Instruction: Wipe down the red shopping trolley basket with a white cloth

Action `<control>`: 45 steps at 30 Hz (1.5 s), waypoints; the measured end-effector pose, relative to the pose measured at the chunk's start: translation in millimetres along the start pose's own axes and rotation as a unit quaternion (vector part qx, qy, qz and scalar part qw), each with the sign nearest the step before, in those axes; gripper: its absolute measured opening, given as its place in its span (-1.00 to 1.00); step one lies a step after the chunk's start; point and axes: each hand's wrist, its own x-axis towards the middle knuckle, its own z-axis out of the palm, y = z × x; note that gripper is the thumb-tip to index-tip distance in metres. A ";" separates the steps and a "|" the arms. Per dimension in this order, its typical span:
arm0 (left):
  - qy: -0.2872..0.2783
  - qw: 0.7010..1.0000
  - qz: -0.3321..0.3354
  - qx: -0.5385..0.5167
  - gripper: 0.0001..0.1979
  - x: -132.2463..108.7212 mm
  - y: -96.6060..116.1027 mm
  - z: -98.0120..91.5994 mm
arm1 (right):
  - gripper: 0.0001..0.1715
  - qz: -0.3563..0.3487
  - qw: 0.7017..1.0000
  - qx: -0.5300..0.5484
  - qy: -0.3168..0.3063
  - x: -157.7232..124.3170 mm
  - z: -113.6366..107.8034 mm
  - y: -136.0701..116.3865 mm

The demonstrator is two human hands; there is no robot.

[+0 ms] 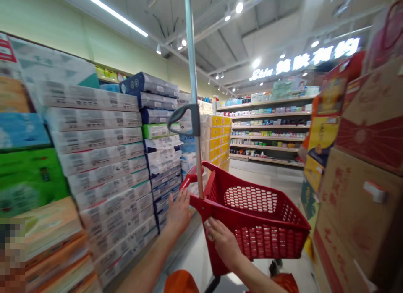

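A red plastic shopping cart [258, 215] with a honeycomb-holed basket stands in front of me. A tall metal pole with a grey loop handle [197, 121] rises from its near corner. My left hand [179, 211] lies with stretched fingers against the red frame, left of the pole's foot. Lower down, my right hand [222, 240] presses against the cart's near side panel, its fingers bent over a small white wad [208, 228]. The wad looks like a tissue or cloth; the fingers cover most of it.
High stacks of packaged paper goods [107, 158] line the left. Cardboard cartons [355, 209] rise close on the right. Farther back stand yellow packs [220, 135] and shelves [267, 121] of small goods. A person's orange-clad knee [181, 282] shows at the bottom.
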 end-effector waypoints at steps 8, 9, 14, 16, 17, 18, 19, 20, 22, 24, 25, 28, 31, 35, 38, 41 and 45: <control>0.086 0.992 0.057 -0.069 -0.51 0.8 34.5 8.7 | -0.54 0.153 0.970 -0.077 0.170 27.7 -47.2 64.2; 0.079 0.991 0.079 -0.076 -0.50 2.0 40.2 9.5 | -0.54 0.149 0.973 -0.071 0.162 28.1 -42.2 65.7; 0.013 0.989 0.111 -0.095 -0.47 11.1 57.7 18.6 | -0.55 0.135 0.983 -0.038 0.118 26.4 -3.1 60.6; -0.010 0.990 0.110 -0.091 -0.48 13.9 59.5 22.3 | -0.53 0.131 0.983 -0.026 0.126 25.8 9.3 58.4; -0.017 0.990 0.107 -0.088 -0.49 14.8 59.6 23.4 | -0.52 0.126 0.984 -0.020 0.127 26.3 13.7 57.5; -0.023 0.990 0.106 -0.086 -0.49 15.4 59.3 23.8 | -0.50 0.120 0.985 -0.015 0.126 27.4 17.0 56.6; -0.027 0.990 0.107 -0.087 -0.49 15.7 58.5 23.6 | -0.50 0.113 0.986 -0.012 0.122 29.2 19.3 55.5; -0.031 0.989 0.110 -0.091 -0.49 15.7 57.5 22.9 | -0.50 0.106 0.987 -0.012 0.118 31.6 20.9 54.2; -0.037 0.987 0.116 -0.107 -0.50 15.1 55.2 20.8 | -0.51 0.101 0.989 -0.015 0.111 38.2 23.0 50.4; -0.038 0.985 0.115 -0.121 -0.51 14.2 52.9 18.9 | -0.52 0.103 0.989 -0.020 0.104 46.1 25.0 45.4; -0.039 0.985 0.113 -0.126 -0.52 13.8 51.8 18.3 | -0.51 0.104 0.989 -0.021 0.098 49.7 25.9 42.9; -0.052 0.983 0.119 -0.129 -0.52 13.1 48.4 17.5 | -0.47 0.096 0.992 -0.021 0.075 51.1 24.0 41.9; -0.060 0.982 0.132 -0.120 -0.52 12.7 44.3 17.8 | -0.45 0.101 0.993 -0.042 0.043 24.8 6.5 59.4; -0.058 0.983 0.144 -0.103 -0.50 12.3 40.7 20.6 | -0.46 0.188 0.973 -0.126 0.042 -33.1 -25.8 94.6; -0.056 0.984 0.152 -0.076 -0.47 13.5 41.8 24.7 | -0.45 0.191 0.970 -0.131 0.075 -39.4 -21.2 96.6; -0.047 0.985 0.158 -0.049 -0.42 16.7 45.3 28.2 | -0.36 0.107 0.986 -0.096 0.086 -6.9 6.2 74.4; -0.047 0.987 0.152 -0.038 -0.41 18.5 49.4 29.0 | -0.35 0.026 0.990 -0.116 0.078 9.3 14.0 63.6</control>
